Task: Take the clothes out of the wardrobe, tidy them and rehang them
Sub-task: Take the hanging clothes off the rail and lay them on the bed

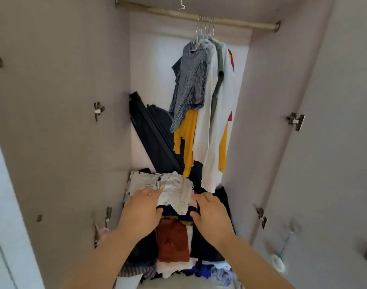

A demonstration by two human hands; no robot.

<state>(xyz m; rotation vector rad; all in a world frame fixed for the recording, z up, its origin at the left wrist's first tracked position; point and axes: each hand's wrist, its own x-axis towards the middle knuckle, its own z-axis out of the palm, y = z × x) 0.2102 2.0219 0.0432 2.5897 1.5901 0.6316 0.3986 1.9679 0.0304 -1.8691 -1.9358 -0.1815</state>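
Looked down into one open wardrobe (63, 122). Counted two hands low in the middle, both at the heap of clothes (207, 247) on the wardrobe floor. Found the left hand (140, 211) curled round the left edge of one pale bundle (174, 188) on top of the heap, fingers over it, thumb tucked beneath against a dark layer. Found the right hand (211, 213) gripping the bundle's right edge the same way, thumb low. Saw one rust-brown piece (173, 240) in the heap just below the hands, between the two wrists.

Counted one rail (241, 22) across the top and one bunch of hangers (204, 28) right of its middle: five or six hooks, packed too close to count surely. Noted one lone hook (182, 4) at the top edge, left of the bunch; could not tell what it hung from.

Made out four hanging garments for certain, pressed together: one grey striped top (191, 80) in front, one yellow piece (187, 138) under it, one white piece (205, 132), and one white piece with red and yellow patches (227, 90) at the right.

Saw one black board (149, 132) leaning slanted against the back wall, left of them. Counted four metal hinges (296, 120), two on each side.
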